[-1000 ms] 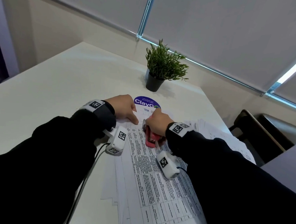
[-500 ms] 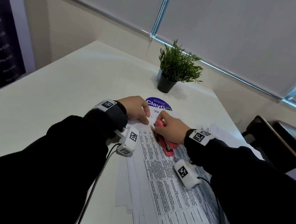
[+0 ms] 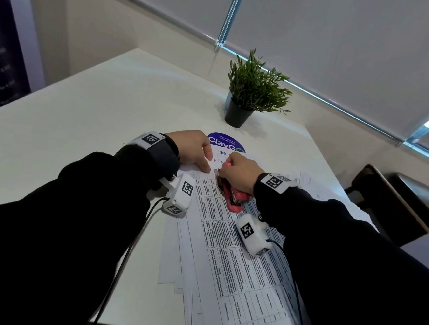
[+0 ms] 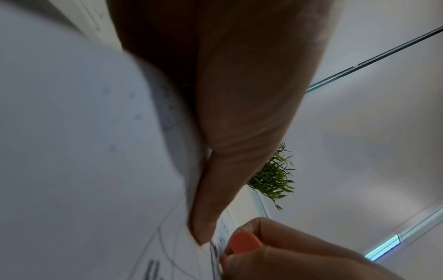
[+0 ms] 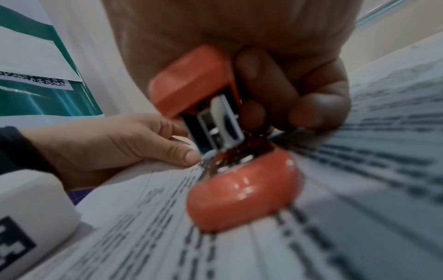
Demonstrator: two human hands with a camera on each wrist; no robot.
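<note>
Nearest, the papers (image 3: 228,251) lay fanned in a loose stack on the bench (image 3: 85,119), their printed tables running away toward the far corner. Such sheets were likely light, limp and slippery on one another, so they would slide out of line unless pinned close to the corner being fastened.

Further along, the stapler (image 3: 235,200) sat on the stack with its mouth at that far corner. It looked small, stiff and smooth-shelled, and was probably best taken over the top arm and pressed near the front.

The right grip (image 3: 238,172) was clenched around it in just that way. In the right wrist view its fingers curled down the stapler's side, and the wrist hung low over the sheets. Whether a staple had gone in could not be told.

Just beside it, the left grip (image 3: 194,148) pinched the stack's top edge. Its thumb lay on top with the tip almost at the stapler's nose, and the forearm lay across the bench.

Beyond lay a round sticker (image 3: 226,141), then a potted plant (image 3: 255,89) near the wall.
</note>
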